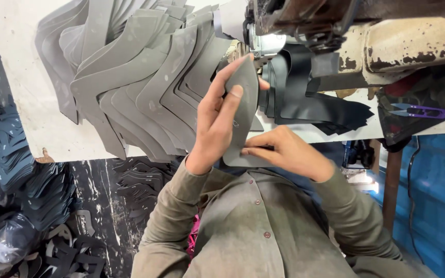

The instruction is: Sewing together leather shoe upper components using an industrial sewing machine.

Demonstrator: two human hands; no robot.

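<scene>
Both hands are gripping one grey cut piece (pixel 245 98): left hand (pixel 217 116) fingers closed along its upper edge, steadying it toward the sewing machine (pixel 336 31). Right hand (pixel 284 152) is pinching its lower end, just below the left fingers.

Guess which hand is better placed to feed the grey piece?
Likely the left hand: it grips the flat grey cut piece up beside the rusty cream machine; right hand pinches its bottom.

A worn white table (pixel 32 118) carries a fanned stack of grey cut pieces (pixel 140 77), black pieces (pixel 315 108) just beside the sewing machine (pixel 387 46), and purple snips (pixel 421 110) beneath its arm.
</scene>
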